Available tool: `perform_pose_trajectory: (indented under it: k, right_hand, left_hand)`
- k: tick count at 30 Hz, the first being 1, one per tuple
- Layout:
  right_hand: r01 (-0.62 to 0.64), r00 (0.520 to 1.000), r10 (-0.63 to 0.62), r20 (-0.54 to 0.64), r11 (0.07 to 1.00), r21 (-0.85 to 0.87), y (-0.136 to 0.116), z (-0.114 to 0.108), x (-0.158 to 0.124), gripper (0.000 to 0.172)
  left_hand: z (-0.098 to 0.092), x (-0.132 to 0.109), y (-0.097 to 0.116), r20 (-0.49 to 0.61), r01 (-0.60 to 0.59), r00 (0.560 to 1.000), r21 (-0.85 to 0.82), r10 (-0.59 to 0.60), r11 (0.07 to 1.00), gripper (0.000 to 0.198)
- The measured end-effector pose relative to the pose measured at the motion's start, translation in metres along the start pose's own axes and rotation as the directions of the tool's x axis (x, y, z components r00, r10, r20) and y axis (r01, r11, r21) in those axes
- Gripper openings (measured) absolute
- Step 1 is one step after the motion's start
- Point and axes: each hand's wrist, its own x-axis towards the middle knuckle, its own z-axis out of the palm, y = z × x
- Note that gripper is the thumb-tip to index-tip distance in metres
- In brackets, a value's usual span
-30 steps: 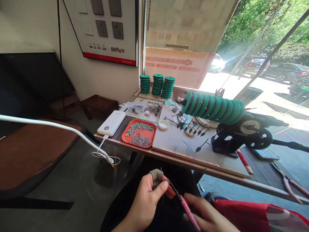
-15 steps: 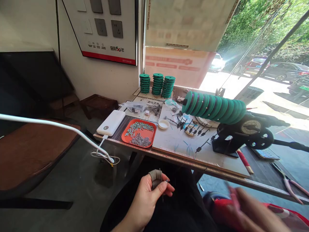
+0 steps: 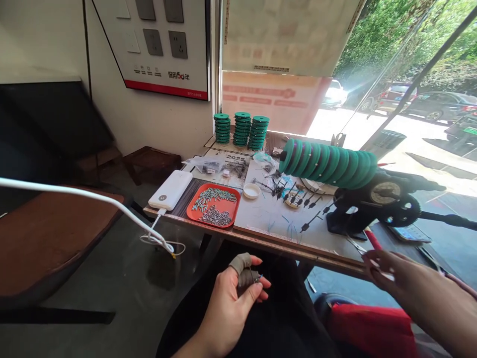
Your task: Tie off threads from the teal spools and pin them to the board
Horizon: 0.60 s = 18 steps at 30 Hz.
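My left hand (image 3: 234,303) is closed in a pinch above my dark-clothed lap. Between thumb and fingers it grips a thin, dark wire-like piece (image 3: 251,271) with a tiny blue bit near the fingertips. Grey-beige covers (image 3: 242,263) wrap two of its fingers. At the table's front edge, my right hand (image 3: 395,271) closes round small scissors (image 3: 357,245), whose metal blades point left over the board; the handles are mostly hidden by the fingers. Beside them lies a red stick-like thing (image 3: 373,239), and pink-handled pliers (image 3: 458,284) show partly behind the wrist.
A red tray (image 3: 192,214) holds small metal parts. Green spools (image 3: 328,164) sit on a black winding machine (image 3: 387,194), with more spools (image 3: 242,130) stacked behind. A white power bank (image 3: 170,190), a round white dish (image 3: 252,191) and dark float-like pieces (image 3: 311,222) lie about.
My right hand has moved up from beside my lap to the table's edge, bringing the scissors over the board. My left hand stays nearly in place; the wire piece in it has tilted.
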Motion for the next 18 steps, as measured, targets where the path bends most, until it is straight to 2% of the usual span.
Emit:
perform_pose_trajectory:
  k: [1,3,5,7,9,11,13,15,16,17,18]
  right_hand:
    - [-0.023,0.996,0.023,0.091,1.000,0.002,-0.009,-0.001,-0.001,0.019]
    - [-0.130,0.982,0.129,0.137,0.991,-0.002,-0.003,-0.003,0.001,0.023]
    - [-0.238,0.957,0.237,0.170,0.971,-0.015,0.028,-0.003,0.007,0.027]
    - [-0.336,0.917,0.329,0.226,0.942,-0.012,0.067,0.000,0.016,0.023]
    - [-0.392,0.894,0.376,0.243,0.920,0.019,0.096,0.002,0.024,0.023]
    - [-0.437,0.871,0.405,0.279,0.898,0.059,0.105,0.002,0.030,0.027]
    - [-0.483,0.842,0.444,0.308,0.874,0.060,0.092,-0.002,0.029,0.029]
    - [-0.453,0.870,0.427,0.245,0.890,0.056,0.057,-0.005,0.018,0.028]
    - [-0.376,0.921,0.366,0.135,0.924,0.061,0.033,-0.006,0.009,0.027]
    - [-0.234,0.972,0.229,0.056,0.964,0.124,0.006,-0.004,-0.002,0.026]
    - [-0.039,0.999,0.038,0.012,0.977,0.212,-0.023,-0.001,-0.014,0.025]
  left_hand:
    - [0.000,0.000,0.001,0.003,0.008,1.000,-0.015,-0.008,1.000,0.027]
    - [0.001,0.001,0.003,0.012,0.049,0.999,-0.084,-0.048,0.995,0.027]
    - [0.001,0.001,0.003,0.027,0.114,0.993,-0.168,-0.111,0.979,0.030]
    - [0.002,0.001,0.002,0.037,0.149,0.989,-0.207,-0.145,0.967,0.033]
    - [0.002,0.000,0.002,0.033,0.121,0.993,-0.180,-0.117,0.976,0.034]
    - [0.002,0.000,0.001,0.015,0.049,0.999,-0.088,-0.048,0.995,0.032]
    - [0.000,0.001,0.001,0.000,-0.019,1.000,0.035,0.019,0.999,0.029]
    - [0.000,0.002,0.000,-0.003,-0.057,0.998,0.132,0.058,0.990,0.025]
    - [0.001,0.002,-0.001,0.003,-0.064,0.998,0.155,0.065,0.986,0.023]
    - [0.002,0.003,-0.001,0.017,-0.063,0.998,0.162,0.061,0.985,0.021]
    - [0.003,0.003,-0.001,0.041,-0.055,0.998,0.154,0.049,0.987,0.021]
